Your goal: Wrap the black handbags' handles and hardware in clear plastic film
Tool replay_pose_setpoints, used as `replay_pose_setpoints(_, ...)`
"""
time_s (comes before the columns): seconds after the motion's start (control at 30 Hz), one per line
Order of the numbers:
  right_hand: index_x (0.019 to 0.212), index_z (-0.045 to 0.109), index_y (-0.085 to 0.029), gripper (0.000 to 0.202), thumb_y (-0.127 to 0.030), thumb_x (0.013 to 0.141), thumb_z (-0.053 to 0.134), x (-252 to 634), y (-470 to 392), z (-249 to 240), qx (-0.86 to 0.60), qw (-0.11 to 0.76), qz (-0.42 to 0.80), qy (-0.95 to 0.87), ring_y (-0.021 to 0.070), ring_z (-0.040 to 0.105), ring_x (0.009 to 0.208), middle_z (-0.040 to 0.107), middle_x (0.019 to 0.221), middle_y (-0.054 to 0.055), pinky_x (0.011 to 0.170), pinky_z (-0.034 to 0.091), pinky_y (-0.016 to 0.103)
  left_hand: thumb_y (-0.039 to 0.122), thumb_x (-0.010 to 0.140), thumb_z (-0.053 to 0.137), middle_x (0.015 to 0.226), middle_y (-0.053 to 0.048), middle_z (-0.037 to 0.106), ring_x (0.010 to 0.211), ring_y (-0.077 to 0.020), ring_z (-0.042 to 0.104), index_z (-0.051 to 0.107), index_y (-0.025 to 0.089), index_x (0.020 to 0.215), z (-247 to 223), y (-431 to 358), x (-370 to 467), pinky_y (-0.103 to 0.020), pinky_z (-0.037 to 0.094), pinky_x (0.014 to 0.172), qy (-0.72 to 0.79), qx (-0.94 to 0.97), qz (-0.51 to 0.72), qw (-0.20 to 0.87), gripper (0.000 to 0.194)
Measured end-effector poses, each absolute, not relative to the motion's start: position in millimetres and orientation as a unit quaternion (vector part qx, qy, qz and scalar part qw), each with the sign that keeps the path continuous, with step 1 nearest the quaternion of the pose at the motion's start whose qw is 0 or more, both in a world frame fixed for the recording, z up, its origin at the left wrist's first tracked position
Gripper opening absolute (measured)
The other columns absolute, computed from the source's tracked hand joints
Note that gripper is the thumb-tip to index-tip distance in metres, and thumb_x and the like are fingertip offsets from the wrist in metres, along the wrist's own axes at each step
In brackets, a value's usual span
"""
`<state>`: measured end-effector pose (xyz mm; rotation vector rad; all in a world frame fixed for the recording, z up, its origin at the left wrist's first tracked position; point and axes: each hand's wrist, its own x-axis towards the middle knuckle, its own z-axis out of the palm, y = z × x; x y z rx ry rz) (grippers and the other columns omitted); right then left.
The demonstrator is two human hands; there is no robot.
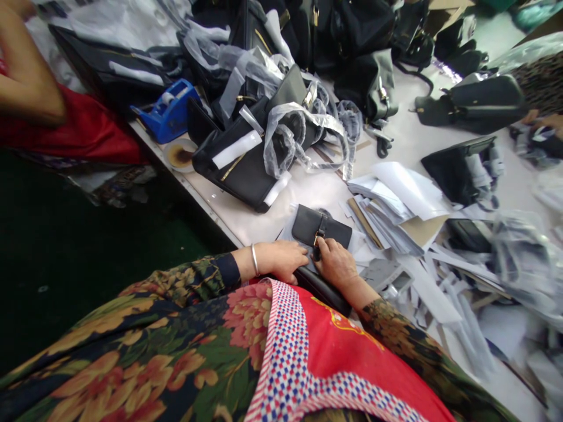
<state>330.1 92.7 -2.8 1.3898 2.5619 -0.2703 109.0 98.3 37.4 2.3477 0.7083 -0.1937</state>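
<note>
Plainly, the black buckled pouch (303,223) lies on the table (325,187), just beyond the right hand (338,264), long axis running left to right; that nearer hand pinches its buckle strap (322,225); the left hand (280,261) rests beside, grip hidden; a pale dish (168,156) holds something brown.

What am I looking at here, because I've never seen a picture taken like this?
There's no machine: these are a person's two bare hands, seen from one camera worn on their head, looking forward and down. The right hand touches the buckle on a small black flap. The left hand lies nearby; its grip is hard to tell. Farther along the table are black bags, a blue tape dispenser and a paper pile.
</note>
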Motion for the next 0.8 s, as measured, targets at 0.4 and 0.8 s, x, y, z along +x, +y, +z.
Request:
replay_pose_setpoints(0.4, 0.109, 0.072, -0.016, 0.036, -0.036, 0.101, 0.043, 346, 112, -11, 0.507, -0.093, -0.315, 0.797, 0.0214, 0.065, 0.098, 0.068, 0.104, 0.011, 0.091, 0.050, 0.034, 0.047, 0.079, 0.073, 0.117, -0.014, 0.066, 0.102, -0.0315, 0.063, 0.067, 0.018, 0.117, 37, 100, 109, -0.039, 0.052, 0.079, 0.268, 0.898, -0.073, 0.341, 0.049)
replay_pose_setpoints(0.8, 0.061, 0.057, -0.020, 0.038, -0.043, 0.091, 0.050, 341, 147, -20, 0.651, 0.000, -0.378, 0.658, 0.0153, 0.056, 0.047, 0.061, 0.053, 0.002, 0.048, 0.040, 0.027, 0.050, 0.075, 0.075, 0.117, -0.013, 0.067, 0.103, -0.0328, 0.063, 0.068, 0.020, 0.114, 31, 103, 109, -0.039, 0.052, 0.077, 0.266, 0.895, -0.078, 0.350, 0.050)
